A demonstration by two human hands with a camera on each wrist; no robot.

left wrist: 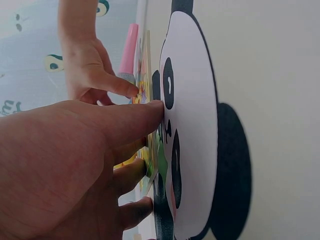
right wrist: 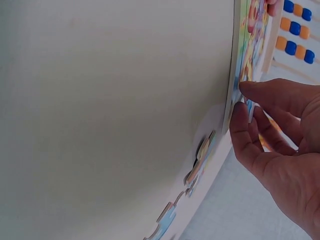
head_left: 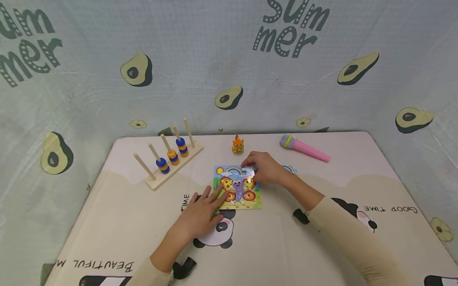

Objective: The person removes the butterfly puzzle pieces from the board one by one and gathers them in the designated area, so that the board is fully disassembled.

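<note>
A butterfly jigsaw puzzle (head_left: 239, 194) lies flat on the table, with a sun and rainbow at its top. My left hand (head_left: 202, 212) rests with fingers spread over its lower left edge. Between the left thumb and fingers, a flat green piece (left wrist: 162, 162) shows beside the puzzle. At the upper right corner my right hand (head_left: 266, 167) pinches a blue puzzle piece (right wrist: 250, 111) between thumb and fingers. A pale glare covers that corner in the head view. Just beyond the right hand lie loose puzzle pieces (right wrist: 201, 157), mostly hidden behind it in the head view.
At the back left stands a wooden peg rack (head_left: 175, 167) with blue and orange rings. An orange toy figure (head_left: 237, 144) sits behind the puzzle. A pink microphone (head_left: 307, 149) lies at the back right. The printed cloth backdrop (head_left: 186, 71) rises behind the table.
</note>
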